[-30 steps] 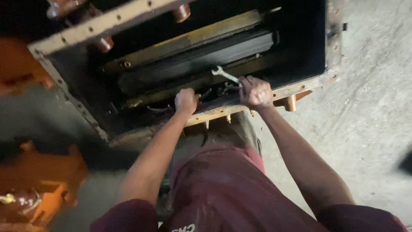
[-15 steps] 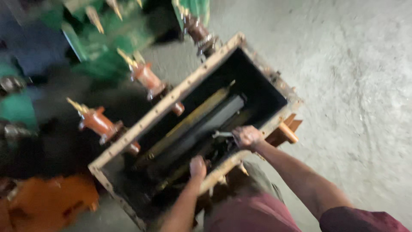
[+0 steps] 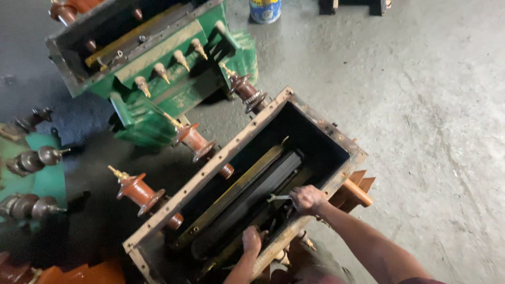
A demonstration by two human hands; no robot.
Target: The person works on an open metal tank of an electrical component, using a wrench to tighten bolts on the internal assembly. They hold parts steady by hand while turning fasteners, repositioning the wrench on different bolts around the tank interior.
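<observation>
Both hands work inside the rusty tank (image 3: 315,118): right hand (image 3: 307,200) grips a stiff steel wrench (image 3: 277,198) by its handle; left hand (image 3: 252,241) clutches the dark core (image 3: 247,208), likely heavy.

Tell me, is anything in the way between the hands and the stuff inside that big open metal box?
Nothing visible is. The right hand already grips a wrench over the dark block inside the box. The left hand rests down inside the box, by the near wall.
</observation>
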